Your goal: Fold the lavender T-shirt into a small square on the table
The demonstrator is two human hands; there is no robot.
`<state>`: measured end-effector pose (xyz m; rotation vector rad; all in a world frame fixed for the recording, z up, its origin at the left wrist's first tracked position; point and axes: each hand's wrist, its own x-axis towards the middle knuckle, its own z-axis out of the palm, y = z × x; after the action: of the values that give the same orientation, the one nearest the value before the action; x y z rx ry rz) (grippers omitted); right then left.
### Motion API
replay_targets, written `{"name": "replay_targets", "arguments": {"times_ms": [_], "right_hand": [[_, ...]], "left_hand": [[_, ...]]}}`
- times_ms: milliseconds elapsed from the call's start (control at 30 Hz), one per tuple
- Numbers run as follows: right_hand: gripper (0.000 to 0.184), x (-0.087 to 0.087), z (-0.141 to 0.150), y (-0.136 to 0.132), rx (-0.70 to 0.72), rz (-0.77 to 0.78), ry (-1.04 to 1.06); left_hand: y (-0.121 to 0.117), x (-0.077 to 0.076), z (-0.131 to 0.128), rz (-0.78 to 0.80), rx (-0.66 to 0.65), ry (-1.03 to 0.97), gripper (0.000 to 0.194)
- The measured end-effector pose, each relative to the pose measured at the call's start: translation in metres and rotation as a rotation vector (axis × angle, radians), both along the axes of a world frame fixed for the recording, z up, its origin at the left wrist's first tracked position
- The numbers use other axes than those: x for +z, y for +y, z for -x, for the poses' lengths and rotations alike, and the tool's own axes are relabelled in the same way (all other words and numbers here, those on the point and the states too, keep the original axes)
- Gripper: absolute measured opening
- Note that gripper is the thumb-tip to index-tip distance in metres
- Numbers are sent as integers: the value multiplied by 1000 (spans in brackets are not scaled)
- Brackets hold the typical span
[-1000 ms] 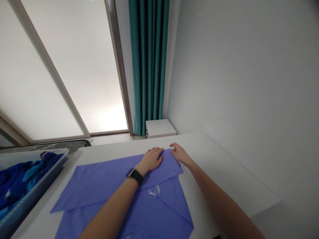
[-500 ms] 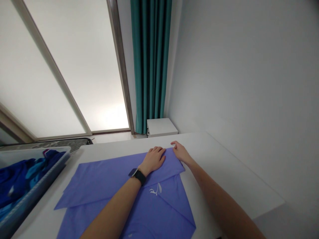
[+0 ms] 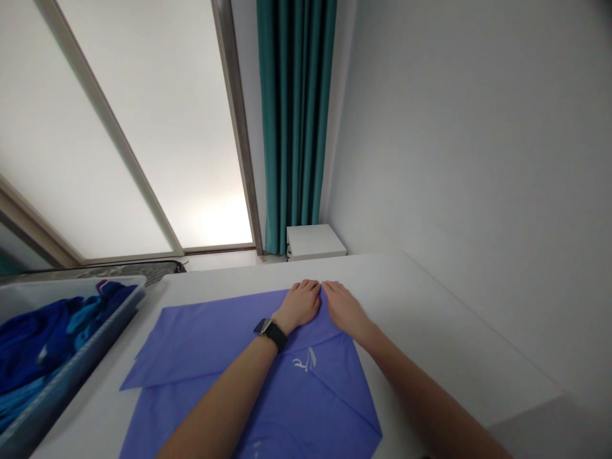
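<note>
A blue-violet cloth (image 3: 201, 347) lies folded in layers on a white table (image 3: 430, 306), with its top fold narrowing to a corner at the far side. A small white logo (image 3: 305, 362) shows on the cloth. My left hand (image 3: 300, 306), with a black-strapped watch (image 3: 270, 333) on the wrist, rests flat on the folded cloth near that corner. My right hand (image 3: 345, 311) lies on the cloth's right slope, its fingertips almost meeting the left hand's. Neither hand clearly grips the cloth. My forearms hide the cloth's near middle.
A grey plastic bin (image 3: 81, 357) of dark blue and teal clothes stands at the table's left. Beyond the table are a small white cabinet (image 3: 315, 241), a teal curtain (image 3: 295, 115), and a frosted glass door (image 3: 143, 127). A wall rises on the right.
My right hand has moved left onto the cloth and now lies next to my left hand. The left hand stays on the fold, and the view has shifted slightly.
</note>
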<state>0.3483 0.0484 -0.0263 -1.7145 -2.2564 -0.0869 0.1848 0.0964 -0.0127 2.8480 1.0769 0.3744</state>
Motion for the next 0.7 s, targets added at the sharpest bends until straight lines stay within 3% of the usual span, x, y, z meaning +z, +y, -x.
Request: {"name": "replay_targets", "arguments": {"times_ms": [167,367,533,700], "right_hand": [[52,-28,9,-10,69,3,27],[57,-30,10,-18,6,31,-16],[62,-33,8,-15,-6,79,-51],[65,-38,5,-11,-7,109,-72]], "left_hand": [[1,-2,1,26,-2,7,38],[-10,-2,15,32,19,11,45],[-29,9,86,43,15,16,49],[-50,13,188,40,193,110,52]]}}
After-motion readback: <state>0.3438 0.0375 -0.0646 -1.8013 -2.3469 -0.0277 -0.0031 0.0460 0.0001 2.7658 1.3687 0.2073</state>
